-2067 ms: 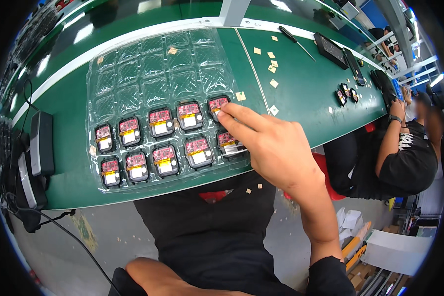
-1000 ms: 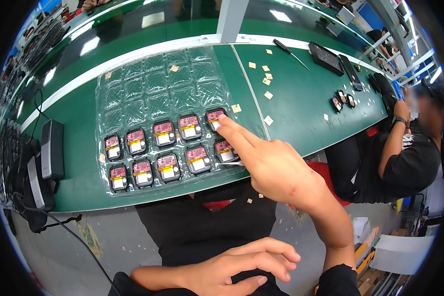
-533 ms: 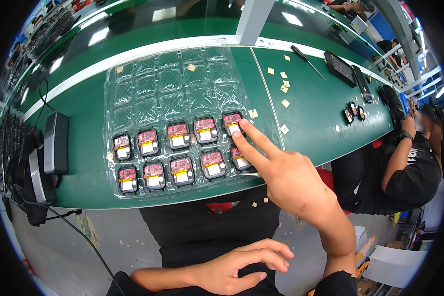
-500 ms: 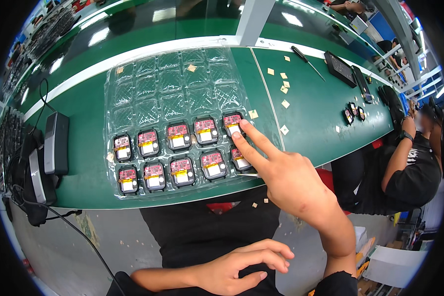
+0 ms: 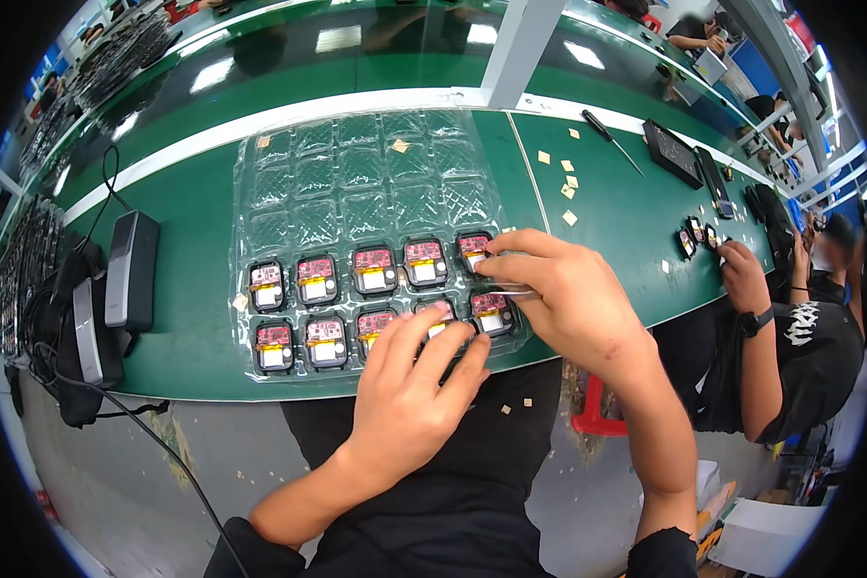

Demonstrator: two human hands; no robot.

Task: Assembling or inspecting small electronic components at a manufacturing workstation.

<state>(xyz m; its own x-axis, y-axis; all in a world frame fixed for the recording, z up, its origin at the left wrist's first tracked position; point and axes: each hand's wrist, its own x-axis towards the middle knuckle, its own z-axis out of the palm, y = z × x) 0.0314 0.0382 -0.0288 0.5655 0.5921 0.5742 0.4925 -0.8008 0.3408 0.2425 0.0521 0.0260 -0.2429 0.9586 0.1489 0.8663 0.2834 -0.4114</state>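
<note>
Clear plastic forms one moulded tray, and in its two rows nearest the person sit ten black-cased modules with red circuit boards, five to a row. The right hand is at the tray's right edge, its grip closed around one thin metal tool, fingertips at the rightmost module of the farther filled row. The left hand reaches over the tray's near edge, fingers partly covering the near row's fourth module; I cannot tell whether that grip pinches it or merely rests there. Three tan squares lie on the tray, at least six more to its right and two on the grey floor below it. The tray rests on a green bench, a white rail and one grey post behind it. Right of the tray are one screwdriver and one black box; farther right, a co-worker's hand is beside a small cluster of modules. One dark upright device stands left of the tray, and a red stool shows below its right side.
</note>
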